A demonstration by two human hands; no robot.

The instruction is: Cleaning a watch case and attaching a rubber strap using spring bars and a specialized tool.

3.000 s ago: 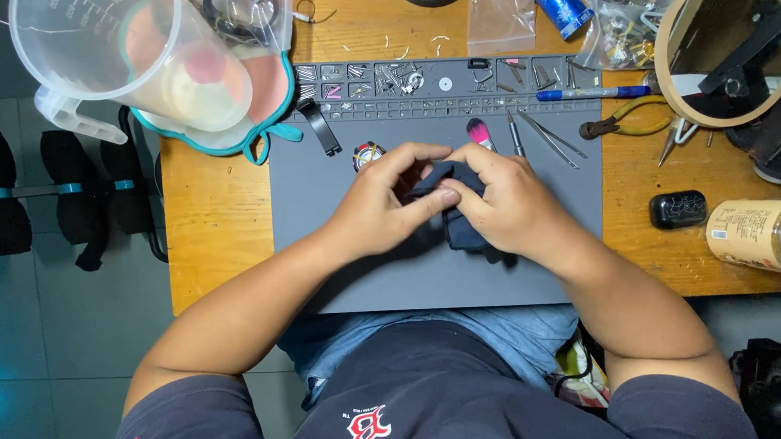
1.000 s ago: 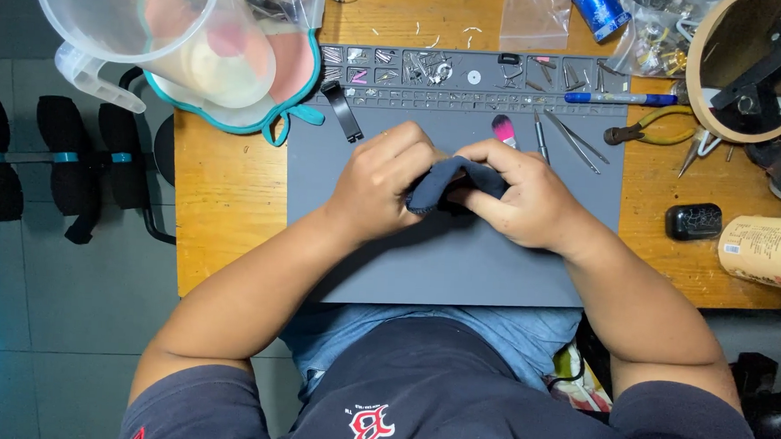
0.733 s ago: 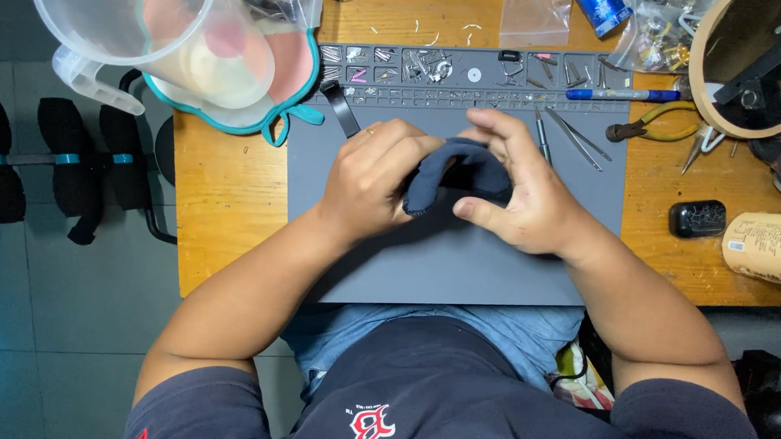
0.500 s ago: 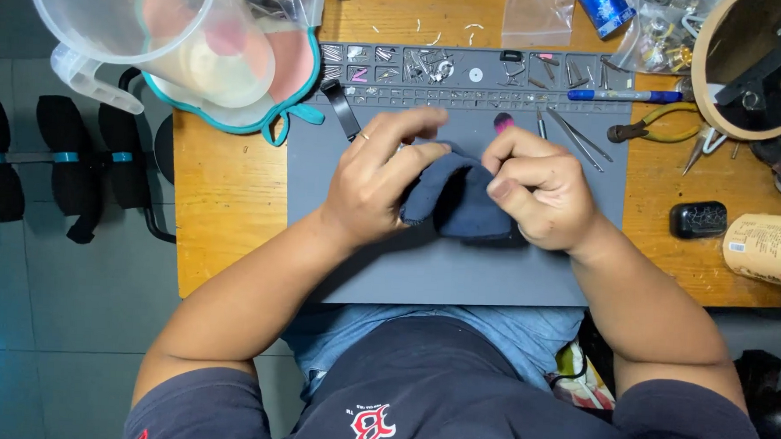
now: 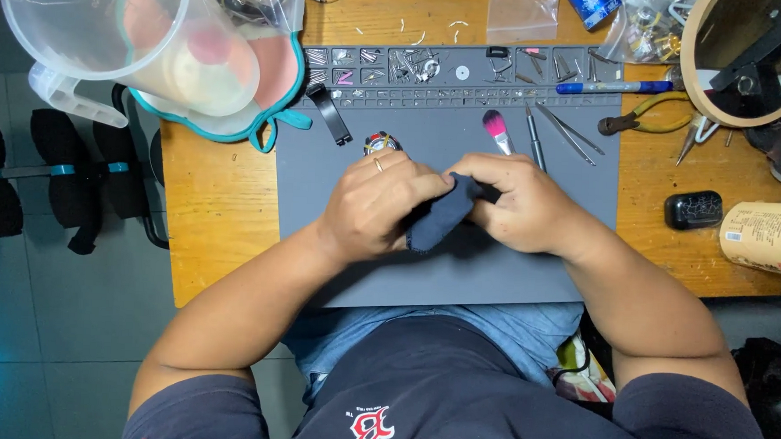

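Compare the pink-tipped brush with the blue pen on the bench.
The pink-tipped brush lies on the grey mat, pointing toward the right hand; the blue pen lies crosswise along the mat's top edge. The brush shows a soft pink head; the pen is blue with a pale middle. Both lie untouched.

Mat (image 5: 458, 275) on table (image 5: 224, 212), jug (image 5: 126, 41) far left. Brush (image 5: 497, 130) & tweezers (image 5: 570, 135) far on mat; can (image 5: 763, 237) right, by mirror (image 5: 753, 55).
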